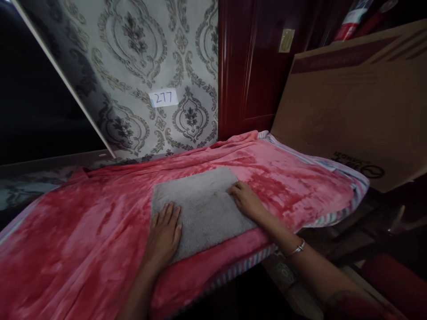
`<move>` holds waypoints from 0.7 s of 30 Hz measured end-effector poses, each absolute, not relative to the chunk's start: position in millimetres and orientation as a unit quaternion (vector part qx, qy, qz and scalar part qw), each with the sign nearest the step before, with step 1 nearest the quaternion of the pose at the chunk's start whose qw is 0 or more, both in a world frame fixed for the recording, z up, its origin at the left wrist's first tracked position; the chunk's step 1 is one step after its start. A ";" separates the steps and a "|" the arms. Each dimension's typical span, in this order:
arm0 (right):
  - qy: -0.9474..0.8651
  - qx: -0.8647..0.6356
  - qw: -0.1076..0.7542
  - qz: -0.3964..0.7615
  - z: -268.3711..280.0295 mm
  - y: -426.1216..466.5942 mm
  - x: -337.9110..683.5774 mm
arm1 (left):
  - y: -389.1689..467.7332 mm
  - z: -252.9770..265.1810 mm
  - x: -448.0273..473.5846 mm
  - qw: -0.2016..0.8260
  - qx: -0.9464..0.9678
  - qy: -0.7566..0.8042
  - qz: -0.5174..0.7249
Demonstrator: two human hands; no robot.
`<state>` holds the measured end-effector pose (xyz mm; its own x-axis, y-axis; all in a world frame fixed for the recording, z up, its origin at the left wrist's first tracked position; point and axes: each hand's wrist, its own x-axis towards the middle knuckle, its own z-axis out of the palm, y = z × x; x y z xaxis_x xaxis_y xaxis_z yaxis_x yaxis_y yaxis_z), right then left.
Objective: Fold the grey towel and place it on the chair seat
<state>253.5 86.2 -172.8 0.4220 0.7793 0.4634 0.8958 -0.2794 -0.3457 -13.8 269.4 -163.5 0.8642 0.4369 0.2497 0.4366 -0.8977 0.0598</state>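
Note:
A grey plush towel, roughly rectangular, lies flat on a red blanket. My left hand rests on the towel's left side, palm down, with its fingers stretched out. At the towel's right edge is my right hand, its fingers bent and drawn together on the fabric. The right fingertips are partly hidden, and they seem to pinch the edge. A thin bracelet circles my right wrist.
The blanket covers a padded surface with a striped edge. A large cardboard box leans at the right. Behind stand a patterned wall with a "277" label and a dark red door panel. A black screen-like panel is at left.

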 end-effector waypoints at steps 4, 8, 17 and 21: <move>-0.529 -0.789 0.292 -0.107 -173.6 87.1 253.7 | 267.2 -160.5 -13.1 0.005 0.964 0.240 0.112; -0.504 -0.804 0.305 -0.079 -168.3 84.1 254.8 | 266.4 -160.0 -12.5 0.006 0.964 0.241 0.111; -0.596 -0.740 0.310 -0.035 -140.0 122.6 192.0 | 268.5 -163.7 -12.8 0.001 0.963 0.237 0.125; -0.670 -0.698 0.251 -0.037 -142.6 151.8 157.4 | 269.3 -165.2 -12.8 -0.012 0.964 0.228 0.134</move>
<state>157.4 151.8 -142.6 0.0993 0.9160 0.3886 0.9536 0.0239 -0.3000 -12.8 269.3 -165.2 0.8602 0.4358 0.2648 0.4423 -0.8960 0.0379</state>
